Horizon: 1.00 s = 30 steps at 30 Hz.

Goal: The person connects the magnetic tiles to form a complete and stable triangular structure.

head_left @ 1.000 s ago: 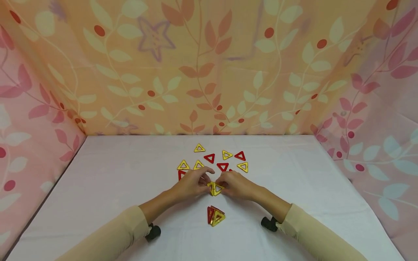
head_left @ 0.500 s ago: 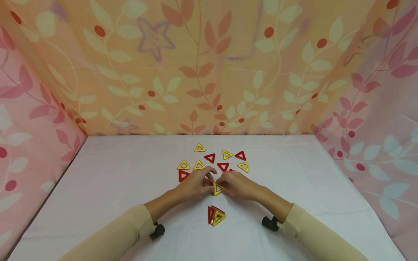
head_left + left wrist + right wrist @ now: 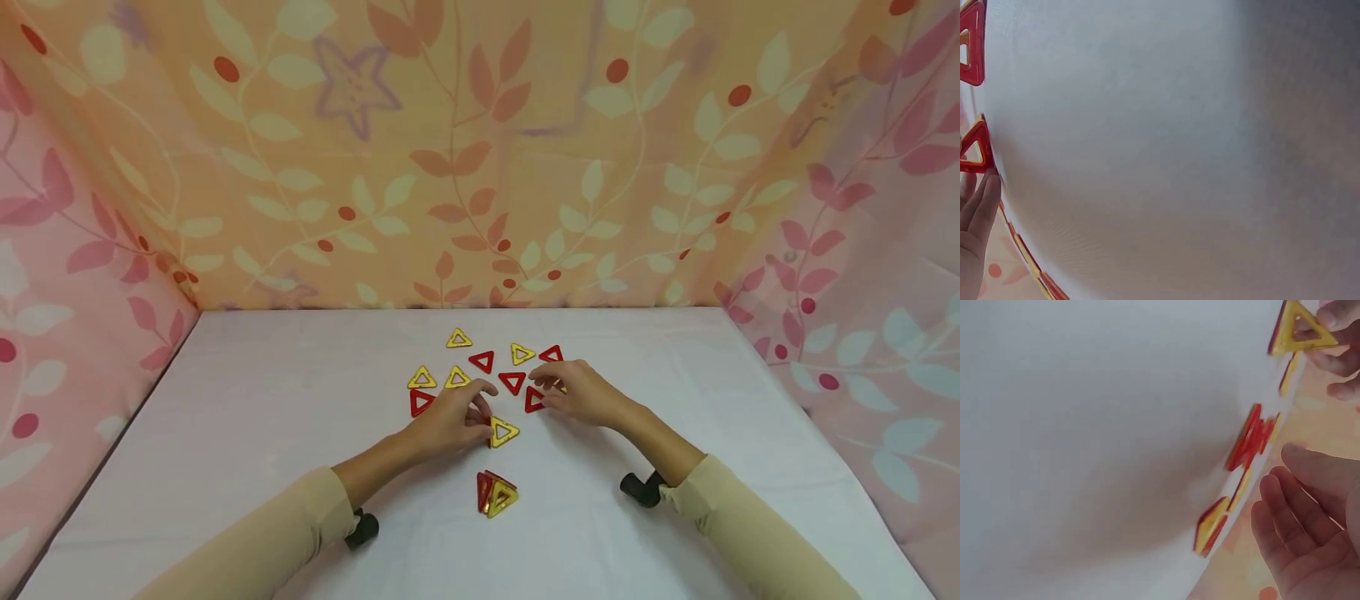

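Note:
My left hand point(image 3: 448, 421) pinches standing triangular magnetic tiles at the table's middle. A yellow triangular magnetic tile point(image 3: 503, 432) faces the head camera; in the left wrist view a red triangular tile point(image 3: 984, 140) shows at the same fingertips. My right hand point(image 3: 585, 392) hovers at the right of the loose tiles, fingers loosely bent and holding nothing. Beneath its fingertips lies a red triangular tile point(image 3: 533, 400), and a yellow tile there is mostly hidden by the hand. Nearer the front stands a small red and yellow pyramid point(image 3: 497, 495) of triangular tiles.
Several loose tiles lie flat behind the hands, among them a yellow tile point(image 3: 459, 338), a red tile point(image 3: 483, 362) and, beside the left hand, another red tile point(image 3: 421, 402). A white cloth point(image 3: 300, 375) covers the table. Patterned curtains point(image 3: 480, 167) enclose the back and sides.
My right hand has let go of the yellow tile and moved right and back, over the loose tiles. The left hand stays with the standing tiles, having shifted slightly right earlier.

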Each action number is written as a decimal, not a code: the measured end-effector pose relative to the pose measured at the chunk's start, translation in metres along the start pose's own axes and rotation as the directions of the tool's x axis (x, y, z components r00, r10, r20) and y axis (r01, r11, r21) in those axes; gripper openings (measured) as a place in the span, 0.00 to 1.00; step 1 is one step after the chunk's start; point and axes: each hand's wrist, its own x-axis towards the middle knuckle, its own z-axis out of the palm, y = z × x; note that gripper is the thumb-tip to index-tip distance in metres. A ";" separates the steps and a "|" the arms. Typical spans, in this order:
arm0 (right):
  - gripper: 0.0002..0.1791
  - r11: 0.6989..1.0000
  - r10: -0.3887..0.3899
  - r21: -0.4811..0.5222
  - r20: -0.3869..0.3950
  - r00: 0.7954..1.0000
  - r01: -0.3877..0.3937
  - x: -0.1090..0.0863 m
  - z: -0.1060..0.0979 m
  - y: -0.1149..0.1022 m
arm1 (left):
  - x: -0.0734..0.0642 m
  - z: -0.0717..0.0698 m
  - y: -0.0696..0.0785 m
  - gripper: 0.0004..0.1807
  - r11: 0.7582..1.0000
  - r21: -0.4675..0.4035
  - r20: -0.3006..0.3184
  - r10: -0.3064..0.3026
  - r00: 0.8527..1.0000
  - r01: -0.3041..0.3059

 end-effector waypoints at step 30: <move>0.21 1.000 0.001 -0.010 0.050 0.999 0.000 0.003 0.020 0.008 | 0.001 0.000 -0.003 0.31 1.000 0.008 -0.009 0.002 1.000 -0.002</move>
